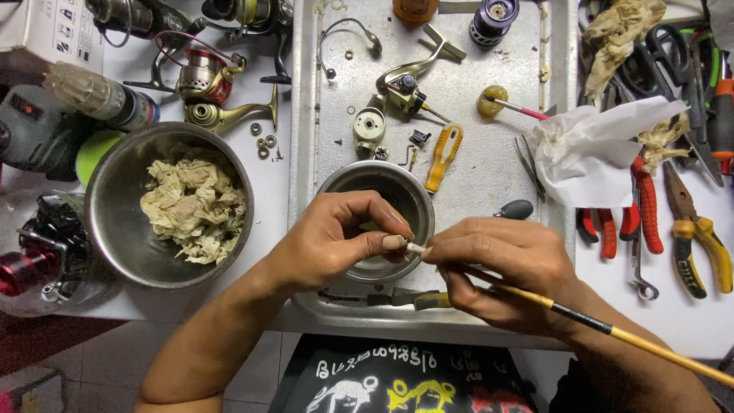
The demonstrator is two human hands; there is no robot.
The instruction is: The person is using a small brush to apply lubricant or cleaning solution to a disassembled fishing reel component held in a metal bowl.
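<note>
Cleaning step, I judge: left hand (336,241) pinches a small part (407,243) over the steel bowl (348,183), right hand (501,264) grips the brush (612,330); next calls for fine strokes.

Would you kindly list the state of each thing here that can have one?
Left hand: pinching a small part over the small bowl.
Right hand: holding a brush to that part.
Small bowl: upright.
Large bowl: holds crumpled rags.
Yellow screwdriver: lying flat.
</note>
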